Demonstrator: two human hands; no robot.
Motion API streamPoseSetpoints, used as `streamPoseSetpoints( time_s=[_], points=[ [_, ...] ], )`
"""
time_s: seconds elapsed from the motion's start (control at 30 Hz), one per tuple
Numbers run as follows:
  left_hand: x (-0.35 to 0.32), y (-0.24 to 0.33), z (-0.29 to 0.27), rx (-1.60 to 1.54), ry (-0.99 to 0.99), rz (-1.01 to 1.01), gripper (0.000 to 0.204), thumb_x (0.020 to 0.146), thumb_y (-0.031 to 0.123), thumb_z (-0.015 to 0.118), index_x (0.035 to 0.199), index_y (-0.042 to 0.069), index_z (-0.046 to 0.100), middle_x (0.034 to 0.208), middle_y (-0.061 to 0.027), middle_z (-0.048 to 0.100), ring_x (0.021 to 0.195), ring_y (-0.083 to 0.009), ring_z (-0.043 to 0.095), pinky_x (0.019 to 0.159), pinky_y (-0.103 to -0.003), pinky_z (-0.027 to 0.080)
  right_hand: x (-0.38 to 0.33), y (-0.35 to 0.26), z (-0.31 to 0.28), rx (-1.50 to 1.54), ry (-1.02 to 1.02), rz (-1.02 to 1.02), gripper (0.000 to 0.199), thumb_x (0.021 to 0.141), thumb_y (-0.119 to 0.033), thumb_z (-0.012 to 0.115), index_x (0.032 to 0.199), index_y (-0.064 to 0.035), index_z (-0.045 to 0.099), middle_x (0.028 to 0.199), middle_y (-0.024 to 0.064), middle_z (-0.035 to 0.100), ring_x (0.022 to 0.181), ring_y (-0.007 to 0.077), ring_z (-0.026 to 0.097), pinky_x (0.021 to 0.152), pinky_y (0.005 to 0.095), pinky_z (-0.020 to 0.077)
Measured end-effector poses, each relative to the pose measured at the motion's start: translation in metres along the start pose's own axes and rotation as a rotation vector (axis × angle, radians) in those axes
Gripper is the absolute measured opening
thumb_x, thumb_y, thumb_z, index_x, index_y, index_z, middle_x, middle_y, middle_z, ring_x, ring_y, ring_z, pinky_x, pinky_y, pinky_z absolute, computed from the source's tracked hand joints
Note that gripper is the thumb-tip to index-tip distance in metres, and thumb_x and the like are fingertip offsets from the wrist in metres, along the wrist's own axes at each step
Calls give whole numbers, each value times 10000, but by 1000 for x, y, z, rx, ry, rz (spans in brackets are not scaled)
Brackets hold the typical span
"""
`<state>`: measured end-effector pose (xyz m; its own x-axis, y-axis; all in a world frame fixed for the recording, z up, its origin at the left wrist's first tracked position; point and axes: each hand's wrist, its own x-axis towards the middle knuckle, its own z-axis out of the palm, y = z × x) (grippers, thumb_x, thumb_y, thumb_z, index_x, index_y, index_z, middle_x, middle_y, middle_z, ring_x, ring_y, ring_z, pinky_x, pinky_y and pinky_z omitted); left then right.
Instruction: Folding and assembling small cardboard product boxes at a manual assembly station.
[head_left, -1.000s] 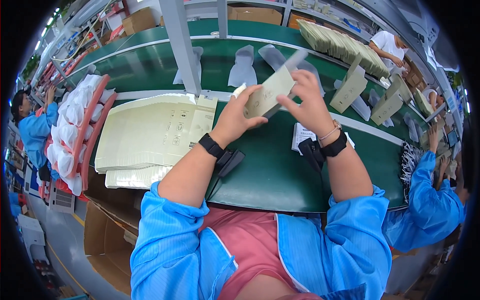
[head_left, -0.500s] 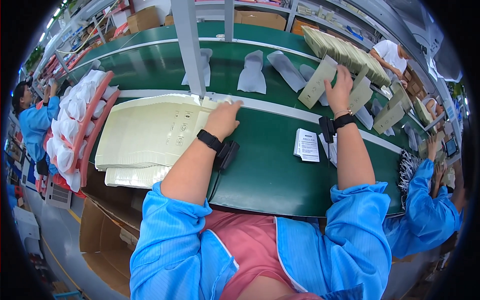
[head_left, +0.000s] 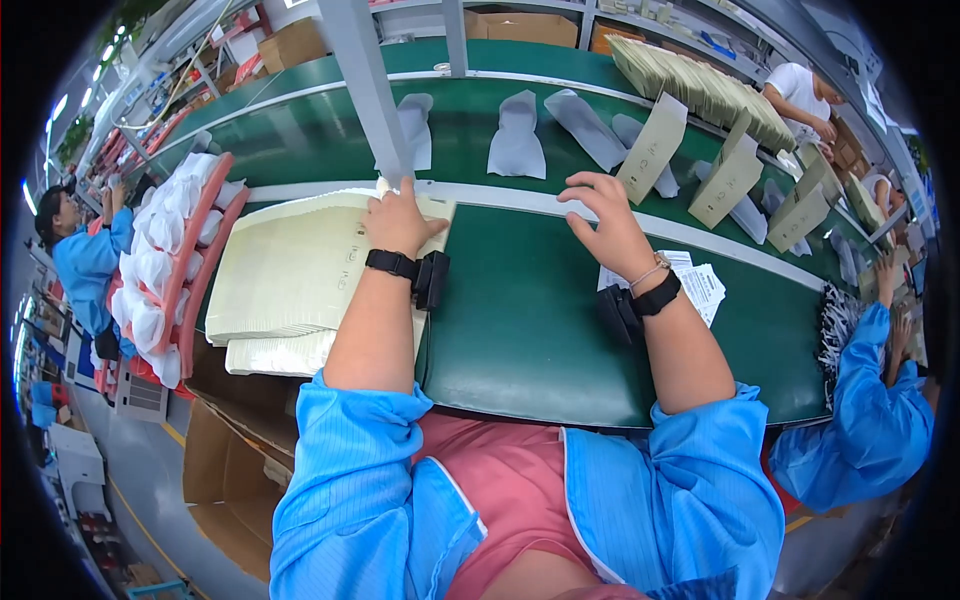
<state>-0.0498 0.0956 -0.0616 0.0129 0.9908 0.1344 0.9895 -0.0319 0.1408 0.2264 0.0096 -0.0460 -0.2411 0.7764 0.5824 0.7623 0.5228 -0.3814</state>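
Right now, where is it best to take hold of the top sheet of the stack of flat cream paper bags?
Probably at the far right corner of the top cream paper bag, coming from the right, where the left hand already rests. The sheets lie flat, so only an edge can be lifted.

Matt cream paper sheets [head_left: 300, 265]

Cream flat cartons [head_left: 300, 265], dark green worktop [head_left: 520, 320], grey pouches [head_left: 517, 135], blue sleeves [head_left: 360, 480], black wristbands [head_left: 392, 263]

Four grey pouches [head_left: 517, 138] on the belt, four upright tan cartons [head_left: 652, 148], two watches [head_left: 391, 263]
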Motion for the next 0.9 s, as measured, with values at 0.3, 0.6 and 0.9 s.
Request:
streamPoseSetpoints(
  time_s=[0.3,0.6,0.9],
  points=[
    [5,6,0,-597,6,174,590,768,379,720,1238,78,529,903,-131,631,859,-242,617,753,-350,490,-7,-2,27,237,-223,228,278,846,-148,640,1100,-51,582,1142,125,553,1035,251,554,907,357,451],
    [-25,35,-20,-812,73,353,665,724,367,748,1274,103,482,1074,-134,607,1011,-312,563,844,-397,450,6,-5,24,889,-210,566,253,894,-150,631,1074,11,557,838,80,636,719,108,616,630,236,497],
    [-40,42,-27,-441,395,687,1042,505,346,859,1395,159,351,1323,-222,442,1190,-424,428,1036,-471,313,12,-4,6,937,24,433,262,913,-165,604,1120,-20,535,992,96,629,838,122,615,720,247,497]
  ],
)
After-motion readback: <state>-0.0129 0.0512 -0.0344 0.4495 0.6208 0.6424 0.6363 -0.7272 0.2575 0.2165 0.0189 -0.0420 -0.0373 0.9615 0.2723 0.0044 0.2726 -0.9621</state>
